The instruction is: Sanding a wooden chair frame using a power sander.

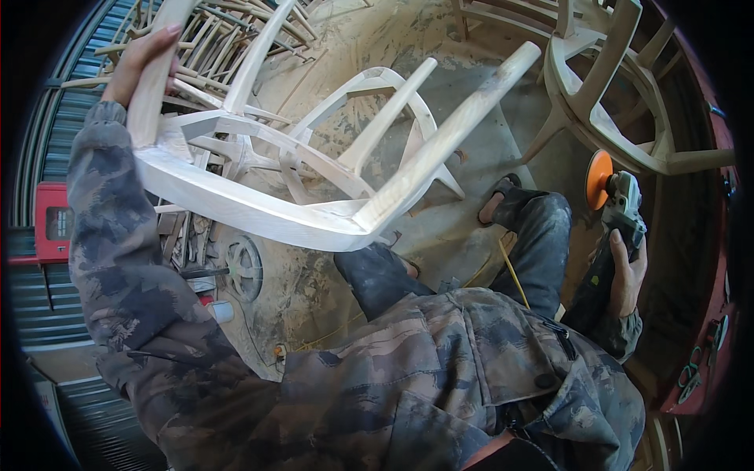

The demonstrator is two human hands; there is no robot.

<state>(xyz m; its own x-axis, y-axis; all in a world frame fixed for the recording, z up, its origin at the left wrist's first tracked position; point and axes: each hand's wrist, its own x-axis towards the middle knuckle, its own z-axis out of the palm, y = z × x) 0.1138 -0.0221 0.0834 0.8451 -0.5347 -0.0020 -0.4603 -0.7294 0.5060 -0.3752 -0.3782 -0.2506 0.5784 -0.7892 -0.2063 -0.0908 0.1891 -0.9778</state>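
Observation:
My left hand [143, 64] is wrapped round one leg of a pale, unfinished wooden chair frame [259, 208], at the upper left. The frame is tilted in front of me, its curved rail facing me and its legs pointing up and away. In my right hand [628, 271], low on the right, is an angle grinder [622, 208] with an orange round pad [598, 180] on its head. My fingers close round its body. The pad stands apart from the chair frame; whether it spins I cannot tell.
More bare wooden chair frames [605, 118] stand at the upper right. Loose wooden parts [216, 43] are heaped at the upper left. A spoked wheel [244, 267] and a yellow cord [514, 275] are near my legs. Scissors [690, 374] hang at the right edge.

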